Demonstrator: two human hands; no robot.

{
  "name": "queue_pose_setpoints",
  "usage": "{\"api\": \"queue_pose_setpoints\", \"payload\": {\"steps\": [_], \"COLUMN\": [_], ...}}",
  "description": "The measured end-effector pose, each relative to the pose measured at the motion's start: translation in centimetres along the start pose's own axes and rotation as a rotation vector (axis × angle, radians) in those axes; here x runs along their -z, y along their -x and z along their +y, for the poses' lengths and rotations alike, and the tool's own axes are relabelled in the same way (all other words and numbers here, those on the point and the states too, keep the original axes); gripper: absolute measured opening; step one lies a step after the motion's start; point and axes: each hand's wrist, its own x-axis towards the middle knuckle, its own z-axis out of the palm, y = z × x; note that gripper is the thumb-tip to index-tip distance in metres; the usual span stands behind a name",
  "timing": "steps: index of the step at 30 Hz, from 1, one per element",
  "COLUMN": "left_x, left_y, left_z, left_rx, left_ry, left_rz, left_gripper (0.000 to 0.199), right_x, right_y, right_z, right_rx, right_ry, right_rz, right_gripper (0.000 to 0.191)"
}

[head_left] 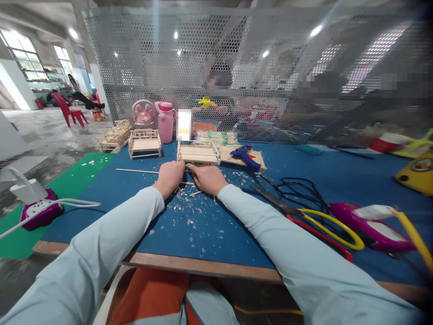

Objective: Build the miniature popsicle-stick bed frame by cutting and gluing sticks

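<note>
My left hand [171, 177] and my right hand [209, 178] are close together over the blue table, their fingers closed and almost meeting. A thin wooden stick [137, 170] runs from the left into my left hand, and a short bit shows between the hands, where both seem to pinch it. My fingers hide most of the grip. Just beyond them stands a miniature wooden bench [199, 153] made of sticks. Short stick pieces [195, 193] and pale crumbs lie below my hands.
Another miniature bench [145, 143] stands back left, near a pink flask [165, 123]. A blue glue gun [246, 156] rests on a wooden piece at right. Large scissors [323, 225], black cable [302, 192] and a purple power strip [368, 225] lie by my right arm. Perforated metal screen [189, 54] behind.
</note>
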Motion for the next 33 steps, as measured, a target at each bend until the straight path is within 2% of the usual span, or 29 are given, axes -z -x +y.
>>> {"api": "queue_pose_setpoints", "payload": {"steps": [10,14,18,24,26,29,33], "left_x": [0.1,0.3,0.6,0.6,0.5,0.3,0.4], "left_y": [0.5,1.1,1.6,2.2,2.2,2.0,1.5], "left_z": [-0.1,-0.6,-1.1,-0.5,-0.1,0.1,-0.1], "left_rx": [0.023,0.066,0.106,0.032,0.011,0.008,0.093], "left_ry": [0.043,0.063,0.067,0.051,0.054,0.078,0.177], "left_rz": [0.007,0.021,0.019,-0.031,-0.026,-0.025,0.044], "left_gripper": [0.026,0.026,0.027,0.025,0.026,0.026,0.027], "right_x": [-0.2,-0.2,0.4,-0.4,-1.0,-1.6,-1.4], "right_y": [-0.1,0.1,0.5,1.0,0.9,0.7,0.4], "right_z": [0.1,0.2,1.1,4.3,5.2,5.5,5.1], "right_rx": [-0.022,-0.005,-0.043,-0.371,-0.440,-0.460,-0.469], "right_ry": [-0.023,-0.058,-0.196,-0.447,-0.519,-0.597,-0.657], "right_rz": [-0.017,0.030,0.222,0.555,0.621,0.677,0.759], "right_gripper": [0.045,0.044,0.037,0.032,0.030,0.026,0.025]}}
